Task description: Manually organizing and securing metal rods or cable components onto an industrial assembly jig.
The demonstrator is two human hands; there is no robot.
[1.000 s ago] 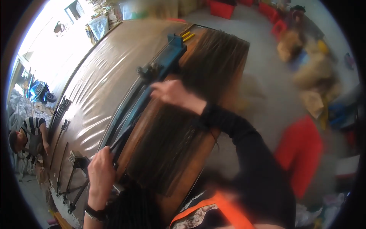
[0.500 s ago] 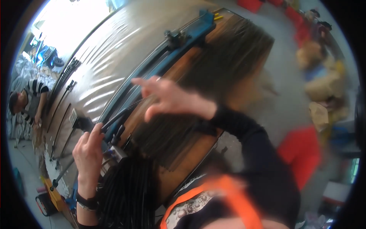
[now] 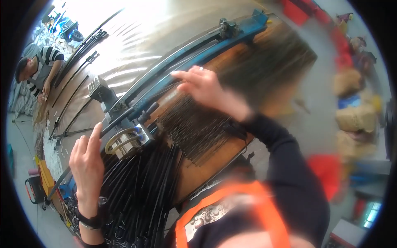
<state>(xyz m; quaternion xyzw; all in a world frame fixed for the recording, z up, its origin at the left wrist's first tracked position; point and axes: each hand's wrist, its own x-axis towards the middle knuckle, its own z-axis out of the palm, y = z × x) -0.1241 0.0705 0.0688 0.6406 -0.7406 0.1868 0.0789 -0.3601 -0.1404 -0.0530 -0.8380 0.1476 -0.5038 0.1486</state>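
The left hand [image 3: 87, 159] is raised open at the near left, its forefinger laid against a black lever [image 3: 124, 120] on the blue machine [image 3: 194, 49]; nothing is grasped. The right hand [image 3: 204, 89] is spread flat, released, over a row of dark coiled springs [image 3: 194, 128] on the brown bench [image 3: 231, 58]. Black rods [image 3: 144, 194] are heaped nearer.
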